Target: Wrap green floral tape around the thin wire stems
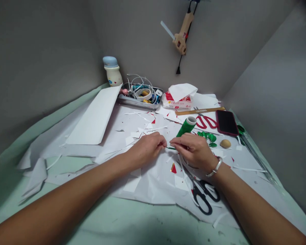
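Note:
My left hand (149, 147) and my right hand (192, 149) meet over the middle of the paper-covered table, both with fingers pinched. Between them runs a thin green stem-like strip (170, 148), held at each end. A green roll with a white core (186, 126) lies just behind my right hand. Small green pieces (209, 136) sit to its right. Black-handled scissors (202, 194) lie below my right wrist, which wears a silver bracelet. White sheets and paper scraps (142, 177) cover the table under both hands, with small red bits (173, 168) among them.
Red scissors (206, 121), a dark phone (226, 122) and a wooden ruler (200, 111) lie at the back right. A tissue pack (177, 100), a metal tray of cables and tape (140, 97) and a small bottle (112, 72) stand along the wall. A glue gun (182, 34) hangs above.

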Tool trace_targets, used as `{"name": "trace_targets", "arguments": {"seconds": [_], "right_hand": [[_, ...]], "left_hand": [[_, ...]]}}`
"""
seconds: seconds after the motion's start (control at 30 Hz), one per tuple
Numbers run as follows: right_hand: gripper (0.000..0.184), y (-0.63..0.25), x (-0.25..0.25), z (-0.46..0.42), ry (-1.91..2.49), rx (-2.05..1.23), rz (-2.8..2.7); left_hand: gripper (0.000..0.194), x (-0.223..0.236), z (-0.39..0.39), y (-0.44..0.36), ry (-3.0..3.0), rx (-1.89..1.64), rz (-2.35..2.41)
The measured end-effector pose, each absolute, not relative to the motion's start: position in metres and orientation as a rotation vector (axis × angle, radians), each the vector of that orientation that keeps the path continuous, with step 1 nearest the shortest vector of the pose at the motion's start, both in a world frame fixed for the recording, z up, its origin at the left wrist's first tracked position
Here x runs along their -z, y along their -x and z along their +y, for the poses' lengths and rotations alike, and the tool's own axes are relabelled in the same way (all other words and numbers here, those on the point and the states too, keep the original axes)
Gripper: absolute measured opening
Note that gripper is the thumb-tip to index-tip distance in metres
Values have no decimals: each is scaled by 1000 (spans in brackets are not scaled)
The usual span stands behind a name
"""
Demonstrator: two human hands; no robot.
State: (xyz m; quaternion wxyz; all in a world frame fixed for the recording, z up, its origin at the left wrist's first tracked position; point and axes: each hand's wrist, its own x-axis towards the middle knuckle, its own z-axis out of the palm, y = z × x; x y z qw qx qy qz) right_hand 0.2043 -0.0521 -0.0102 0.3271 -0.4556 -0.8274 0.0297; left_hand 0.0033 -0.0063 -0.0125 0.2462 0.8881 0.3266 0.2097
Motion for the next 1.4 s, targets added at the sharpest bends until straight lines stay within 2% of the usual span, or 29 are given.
{"name": "trace_targets", "arguments": {"seconds": [0.17,0.33,0.43,0.6,0.77,0.93,1.1,1.23,1.4], "right_hand": [[17,-209,18,-43,1227,-359,-2016],[18,-209,27,-41,1263,-509,-1955],[16,-203,30,-45,1239,-465,-2017],[18,-193,24,-57,1226,-204,-2238],[19,-195,15,-61,1266,-16,-2224],[15,-203,17,-50,1256,-317,-2001],[17,-209,23,-41,1323,-613,-1840],[18,-203,27,-44,1316,-649,-1835],[15,-191,28,-52,1237,-470,-1982]], "left_hand": [[17,5,-9,-5,-2369,-497,755],[11,-1,-10,-4,-2132,-598,800],[9,2,-6,-4,-2028,-681,861],[9,10,-2,-3,-2123,-806,1041],[16,15,-5,-2,-2407,-692,965],[18,10,-8,-2,-2407,-545,770],[14,3,-6,-2,-2183,-667,735],[11,2,-4,-3,-2003,-743,765],[10,5,-2,-4,-1986,-836,870]]}}
